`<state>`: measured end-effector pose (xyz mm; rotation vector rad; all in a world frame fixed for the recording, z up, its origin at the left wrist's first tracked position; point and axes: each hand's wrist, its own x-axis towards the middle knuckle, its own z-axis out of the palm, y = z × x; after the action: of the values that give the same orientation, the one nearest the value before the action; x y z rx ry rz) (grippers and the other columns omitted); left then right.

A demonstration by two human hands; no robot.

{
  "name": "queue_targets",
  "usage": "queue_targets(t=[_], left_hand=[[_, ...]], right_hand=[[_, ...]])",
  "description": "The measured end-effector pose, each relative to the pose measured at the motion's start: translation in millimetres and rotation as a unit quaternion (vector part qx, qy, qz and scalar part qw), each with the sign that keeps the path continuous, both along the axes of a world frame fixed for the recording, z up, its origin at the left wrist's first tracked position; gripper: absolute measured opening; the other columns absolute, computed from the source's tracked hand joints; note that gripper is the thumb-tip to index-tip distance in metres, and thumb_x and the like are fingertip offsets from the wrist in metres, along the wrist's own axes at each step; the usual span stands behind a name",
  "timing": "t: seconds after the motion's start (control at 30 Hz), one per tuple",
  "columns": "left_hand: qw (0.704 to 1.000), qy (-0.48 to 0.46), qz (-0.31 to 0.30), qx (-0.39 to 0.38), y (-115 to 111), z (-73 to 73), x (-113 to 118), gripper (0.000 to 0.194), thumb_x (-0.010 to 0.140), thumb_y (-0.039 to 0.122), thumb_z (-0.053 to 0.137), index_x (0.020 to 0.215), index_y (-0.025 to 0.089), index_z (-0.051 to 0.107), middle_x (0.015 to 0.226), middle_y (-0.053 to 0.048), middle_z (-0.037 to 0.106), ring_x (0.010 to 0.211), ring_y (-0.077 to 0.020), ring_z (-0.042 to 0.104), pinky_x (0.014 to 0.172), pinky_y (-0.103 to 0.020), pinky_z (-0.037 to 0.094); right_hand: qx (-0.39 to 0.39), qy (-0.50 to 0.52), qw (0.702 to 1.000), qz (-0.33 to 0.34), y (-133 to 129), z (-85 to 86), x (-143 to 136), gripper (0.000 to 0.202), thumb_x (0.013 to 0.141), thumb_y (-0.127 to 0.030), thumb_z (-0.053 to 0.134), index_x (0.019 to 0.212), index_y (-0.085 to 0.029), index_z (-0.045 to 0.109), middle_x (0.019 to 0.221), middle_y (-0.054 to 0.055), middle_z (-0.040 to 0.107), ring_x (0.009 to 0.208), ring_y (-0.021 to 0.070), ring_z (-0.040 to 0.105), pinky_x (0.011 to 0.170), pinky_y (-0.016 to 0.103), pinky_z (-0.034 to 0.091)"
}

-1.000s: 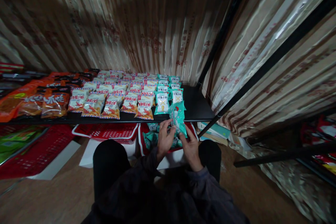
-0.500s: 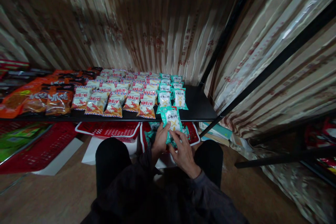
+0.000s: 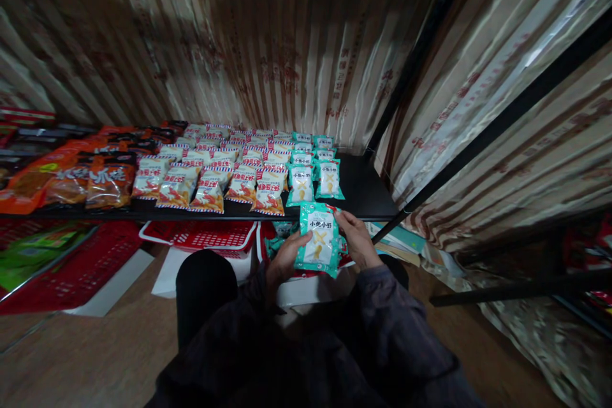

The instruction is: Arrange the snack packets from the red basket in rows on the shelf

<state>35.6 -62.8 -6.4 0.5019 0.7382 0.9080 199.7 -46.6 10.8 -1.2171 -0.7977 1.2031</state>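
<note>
Between my two hands is a teal and white snack bag (image 3: 319,243), its printed front facing up, just in front of the shelf edge. My left hand (image 3: 287,254) grips its left side, thumb on the front. At the bag's upper right corner, my right hand (image 3: 356,237) pinches the edge. Matching teal snack bags (image 3: 302,183) stand in two columns on the black shelf (image 3: 363,188). More teal bags lie in a red basket (image 3: 262,245) beneath, partly covered by my hands and the held bag.
White and red snack bags (image 3: 210,188) fill the shelf's middle, with orange and black packs (image 3: 109,182) farther left. Another red basket (image 3: 201,237) sits below. A black shelf post (image 3: 478,127) slants across the right side. Striped curtains (image 3: 287,44) hang behind.
The held bag has come down and nearer to me, away from the shelf edge. My right hand has moved from the bag's lower part to its upper right corner.
</note>
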Motion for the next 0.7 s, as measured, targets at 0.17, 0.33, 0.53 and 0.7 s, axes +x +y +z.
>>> queue_targets(t=[0.17,0.33,0.53,0.7], left_hand=[[0.999,0.017,-0.031,-0.001,-0.4,-1.3,-2.6,0.03,0.078,0.028,0.072,0.102,0.012,0.068,0.096,-0.014,0.075,0.095,-0.03,0.071,0.088,-0.046,0.056],[0.999,0.012,-0.037,-0.003,-1.2,-0.7,-1.1,0.031,0.078,0.031,0.071,0.102,0.012,0.069,0.095,-0.014,0.076,0.095,-0.0305,0.071,0.088,-0.046,0.056],[0.996,0.036,-0.057,0.053,-2.8,-4.0,-4.6,0.038,0.07,0.039,0.079,0.096,0.012,0.071,0.095,-0.013,0.076,0.096,-0.03,0.07,0.089,-0.042,0.054],[0.993,0.063,-0.067,0.08,-2.8,-7.1,-6.6,0.05,0.061,0.044,0.084,0.098,0.012,0.071,0.094,-0.011,0.076,0.092,-0.0291,0.071,0.087,-0.041,0.054]], right_hand=[[-0.012,0.049,0.997,-0.058,3.1,-1.2,-2.0,0.035,0.048,-0.043,0.087,0.068,-0.019,0.072,0.063,-0.003,0.07,0.059,0.014,0.06,0.059,0.026,0.045],[-0.013,0.06,0.994,-0.094,3.7,-1.8,-4.1,0.031,0.048,-0.038,0.087,0.067,-0.018,0.073,0.062,-0.001,0.07,0.057,0.0138,0.06,0.058,0.026,0.046],[-0.007,0.05,0.992,-0.116,6.8,2.2,-2.9,0.034,0.047,-0.04,0.086,0.069,-0.017,0.073,0.061,0.0,0.071,0.054,0.0143,0.059,0.053,0.027,0.046],[-0.005,0.027,0.995,-0.092,12.3,3.2,0.4,0.037,0.05,-0.047,0.085,0.071,-0.018,0.073,0.061,-0.002,0.069,0.055,0.0147,0.059,0.053,0.027,0.045]])
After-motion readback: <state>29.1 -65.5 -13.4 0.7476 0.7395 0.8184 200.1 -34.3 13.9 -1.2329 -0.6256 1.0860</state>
